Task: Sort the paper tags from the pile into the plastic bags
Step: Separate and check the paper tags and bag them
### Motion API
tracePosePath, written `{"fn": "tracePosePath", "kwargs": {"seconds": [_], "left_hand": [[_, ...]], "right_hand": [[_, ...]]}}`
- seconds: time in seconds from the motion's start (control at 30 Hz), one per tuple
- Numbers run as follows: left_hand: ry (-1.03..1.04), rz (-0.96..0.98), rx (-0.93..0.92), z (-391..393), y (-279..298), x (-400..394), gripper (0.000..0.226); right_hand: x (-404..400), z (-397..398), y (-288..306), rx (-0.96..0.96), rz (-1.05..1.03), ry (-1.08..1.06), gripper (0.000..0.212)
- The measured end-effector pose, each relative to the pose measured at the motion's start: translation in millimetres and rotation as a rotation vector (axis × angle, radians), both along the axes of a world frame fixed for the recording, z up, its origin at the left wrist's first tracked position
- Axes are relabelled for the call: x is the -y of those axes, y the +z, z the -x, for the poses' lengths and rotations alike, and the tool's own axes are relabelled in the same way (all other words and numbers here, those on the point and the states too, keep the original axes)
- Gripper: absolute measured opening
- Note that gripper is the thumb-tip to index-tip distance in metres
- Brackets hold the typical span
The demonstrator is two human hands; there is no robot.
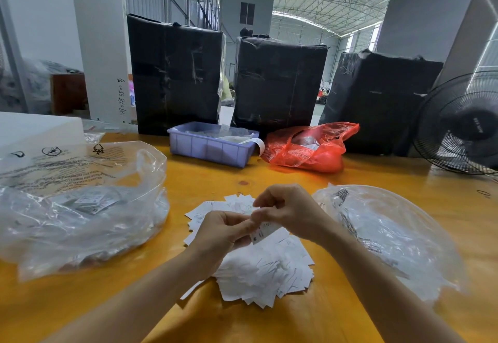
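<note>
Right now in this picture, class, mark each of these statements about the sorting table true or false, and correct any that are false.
1. Both hands hold a paper tag above the pile. True: the left hand and right hand pinch a tag over the pile of tags.
2. The tray behind the pile is red. False: the tray is lavender blue; the crumpled bag beside it is red.
3. A clear plastic bag lies on each side of the pile. True: left bag, right bag.
4. A fan stands at the table's left edge. False: the fan stands at the right.
5. Three black-wrapped bundles stand behind the table. True; the middle one is.
</note>
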State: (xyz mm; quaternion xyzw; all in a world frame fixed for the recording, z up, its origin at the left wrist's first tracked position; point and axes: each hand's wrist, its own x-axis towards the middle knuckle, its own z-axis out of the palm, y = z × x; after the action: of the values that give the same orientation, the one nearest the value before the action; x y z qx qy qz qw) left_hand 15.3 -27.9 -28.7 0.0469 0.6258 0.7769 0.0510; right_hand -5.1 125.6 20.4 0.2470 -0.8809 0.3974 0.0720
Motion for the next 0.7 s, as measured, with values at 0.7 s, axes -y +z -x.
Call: {"fn": "tracePosePath", "kwargs": {"seconds": [0.7], "left_hand": [[0.232,-0.259,0.119,10,-2,4,0.017]], "right_hand": [[15,-4,-11,-0.079,-0.067,-0.033,0.023]]}}
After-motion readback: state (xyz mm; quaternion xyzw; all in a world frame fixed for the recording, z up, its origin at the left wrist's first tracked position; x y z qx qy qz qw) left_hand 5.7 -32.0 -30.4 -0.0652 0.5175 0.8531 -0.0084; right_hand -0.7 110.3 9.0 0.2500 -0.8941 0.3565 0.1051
